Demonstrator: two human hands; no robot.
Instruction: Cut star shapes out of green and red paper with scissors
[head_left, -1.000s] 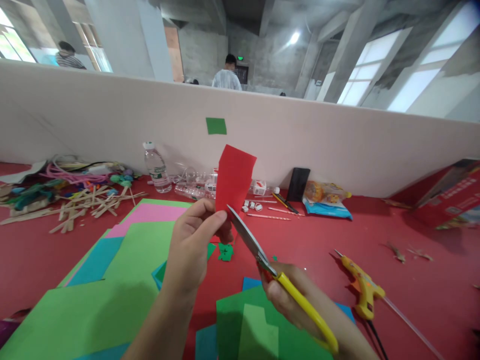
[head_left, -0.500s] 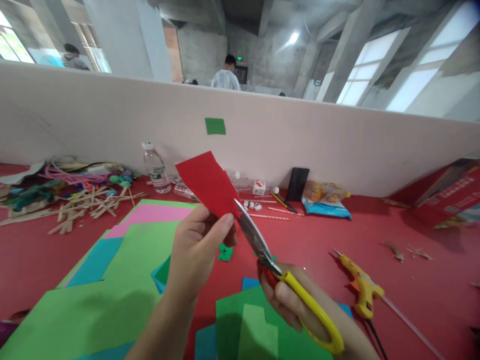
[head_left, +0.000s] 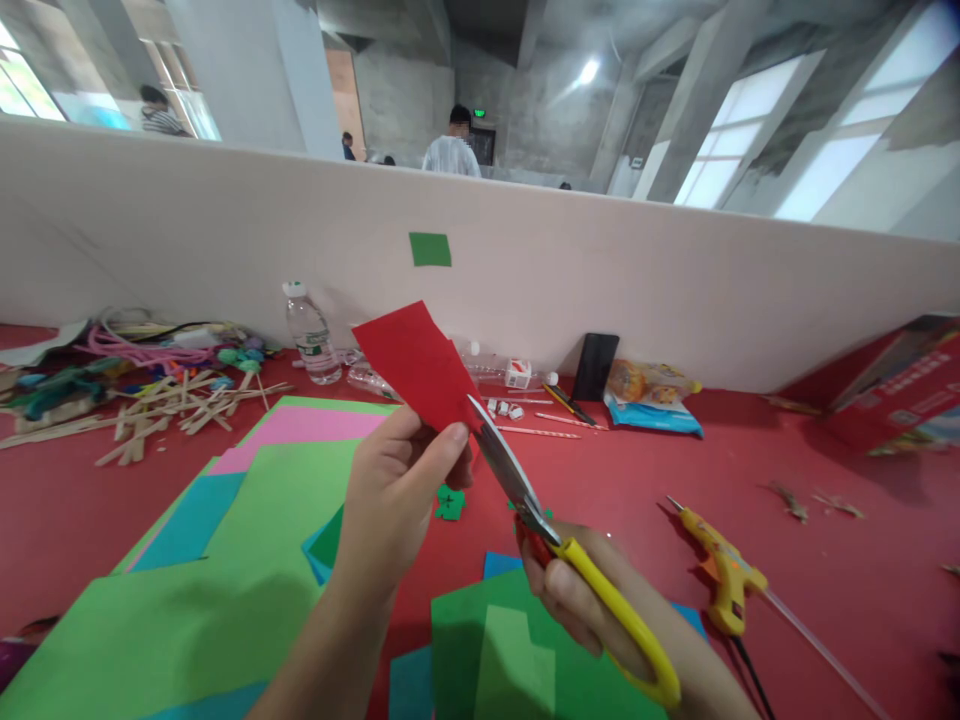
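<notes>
Red paper (head_left: 412, 360) and yellow-handled scissors (head_left: 517, 482) held over a red table (head_left: 615, 475).
The left hand (head_left: 394, 480) pinches the paper's lower end; the right hand (head_left: 570, 590) grips the scissors, blade tips at the paper's edge. Light-green sheets (head_left: 277, 510) lie at left, a yellow glue gun (head_left: 721, 568) at right, a clear bottle (head_left: 311, 338) by the white partition (head_left: 600, 270).

**Grey and Bright Around Me**

Before me is a red table (head_left: 637, 485), and behind it a pale partition (head_left: 600, 265) goes across my whole view. Over it I see grey walls (head_left: 405, 105), a wide pillar (head_left: 225, 75) at left, and ceiling beams (head_left: 429, 38). To my right, large windows (head_left: 716, 140) are bright. One white lamp (head_left: 589, 71) shines high, and a small green sign (head_left: 478, 113) glows lower.
</notes>
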